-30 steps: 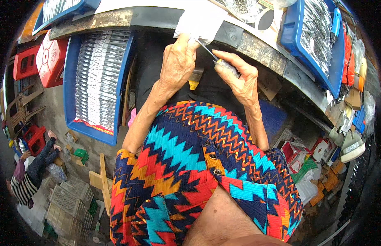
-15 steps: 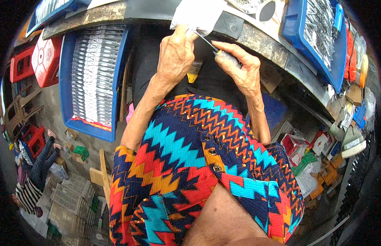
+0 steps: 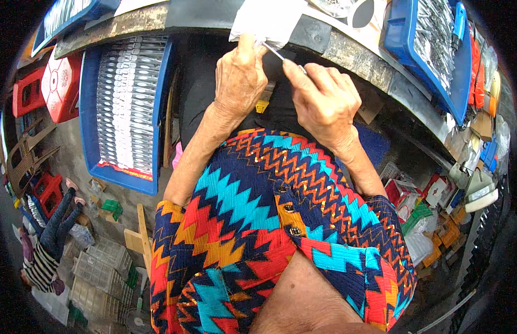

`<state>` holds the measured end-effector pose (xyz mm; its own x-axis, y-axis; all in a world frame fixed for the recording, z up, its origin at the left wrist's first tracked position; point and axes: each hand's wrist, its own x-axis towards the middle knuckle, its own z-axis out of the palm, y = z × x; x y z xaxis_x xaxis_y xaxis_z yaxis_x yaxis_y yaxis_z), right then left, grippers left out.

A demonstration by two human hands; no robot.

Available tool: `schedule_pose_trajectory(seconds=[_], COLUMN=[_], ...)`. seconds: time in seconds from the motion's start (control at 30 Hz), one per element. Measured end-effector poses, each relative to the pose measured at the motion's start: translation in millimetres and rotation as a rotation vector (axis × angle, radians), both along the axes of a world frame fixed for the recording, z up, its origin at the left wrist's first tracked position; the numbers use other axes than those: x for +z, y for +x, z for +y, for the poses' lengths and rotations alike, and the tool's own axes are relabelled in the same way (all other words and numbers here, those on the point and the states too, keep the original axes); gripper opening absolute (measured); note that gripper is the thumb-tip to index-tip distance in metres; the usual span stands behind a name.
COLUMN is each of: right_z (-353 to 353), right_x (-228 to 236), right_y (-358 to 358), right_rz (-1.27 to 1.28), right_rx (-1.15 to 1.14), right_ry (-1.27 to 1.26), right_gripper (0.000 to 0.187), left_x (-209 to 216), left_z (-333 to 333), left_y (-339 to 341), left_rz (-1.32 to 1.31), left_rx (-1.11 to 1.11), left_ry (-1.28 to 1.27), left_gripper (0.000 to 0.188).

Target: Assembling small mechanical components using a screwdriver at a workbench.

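My left hand (image 3: pixel 241 82) is closed in a pinch at the front edge of a white cloth or paper (image 3: pixel 268 19) on the bench. A small whitish bit shows at its fingertips, too hidden to name. My right hand (image 3: pixel 327 103) is wrapped round the handle of a screwdriver (image 3: pixel 274 52), back of the hand upward and forefinger along the tool. Its thin metal shaft slants up and left, its tip meeting the left fingertips. The handle is mostly hidden in the palm.
A worn bench edge (image 3: pixel 355 60) curves ahead. A blue tray (image 3: pixel 90 111) with rows of silver, spoon-shaped pieces stands at left. Another blue tray (image 3: pixel 399 47) holds loose metal pieces at right. Red stools, crates (image 3: pixel 105 261) and boxes crowd the floor. A person in stripes (image 3: pixel 41 270) is at far left.
My right hand has turned over round the screwdriver handle, from a side grip with the handle showing to a back-up grip that covers it. The left hand stays nearly in place.
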<state>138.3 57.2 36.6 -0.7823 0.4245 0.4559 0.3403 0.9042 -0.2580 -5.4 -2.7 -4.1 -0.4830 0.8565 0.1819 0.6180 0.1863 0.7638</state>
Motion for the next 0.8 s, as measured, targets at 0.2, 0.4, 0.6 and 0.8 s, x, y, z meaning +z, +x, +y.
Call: schedule_pose_trajectory(seconds=[0.2, 0.4, 0.6, 0.8], right_z=[3, 3, -1, 6], right_x=[-8, -3, 3, 19], right_y=[0, -4, -5, -5], right_rz=[0.049, 0.06, 0.145, 0.204], right_rx=[0.093, 0.078, -0.049, -0.328], right_ry=[-0.197, -0.365, -0.743, -1.722], right_gripper=[0.041, 0.037, 0.028, 0.029], left_x=[1, 1, 2, 0], left_z=[2, 1, 2, 2], left_y=[0, -1, 3, 2], left_rz=[0.077, 0.045, 0.056, 0.145], left_rx=[-0.02, -0.042, -0.043, -0.038], left_ry=[0.048, 0.033, 0.058, 0.085], left_gripper=[0.009, 0.012, 0.016, 0.015])
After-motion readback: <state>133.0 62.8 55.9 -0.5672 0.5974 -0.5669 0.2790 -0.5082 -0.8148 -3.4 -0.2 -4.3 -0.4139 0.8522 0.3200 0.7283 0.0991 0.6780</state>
